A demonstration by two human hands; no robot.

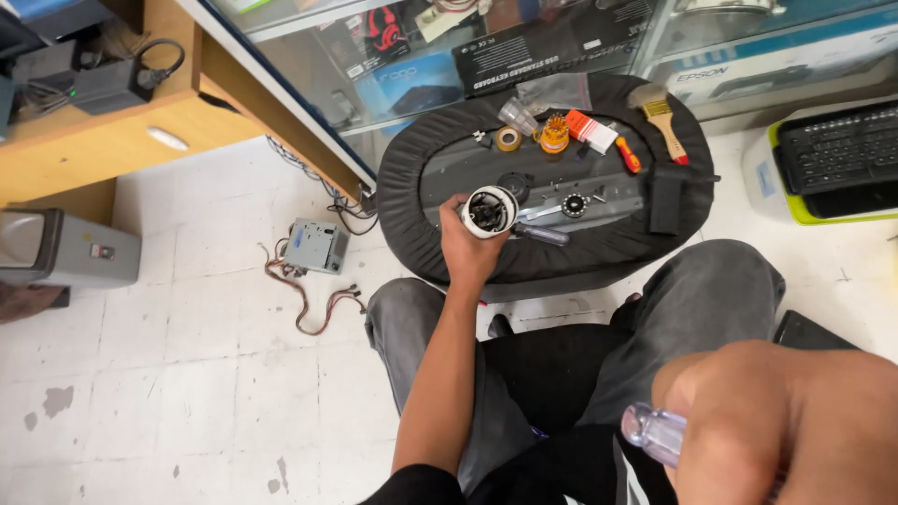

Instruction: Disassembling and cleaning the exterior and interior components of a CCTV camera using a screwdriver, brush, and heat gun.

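Left hand grasps a white round housing, open face up, held over the black padded stool that serves as my worktop. Right hand is clenched on a clear-handled screwdriver, close to the camera, well apart from the housing. I cannot see the tip. A second screwdriver lies just beside the housing; tape roll, orange bit holder and brush sit along the far edge.

Judgement: I keep the housing level and steady, brace the wrist, seat the tip squarely before turning.
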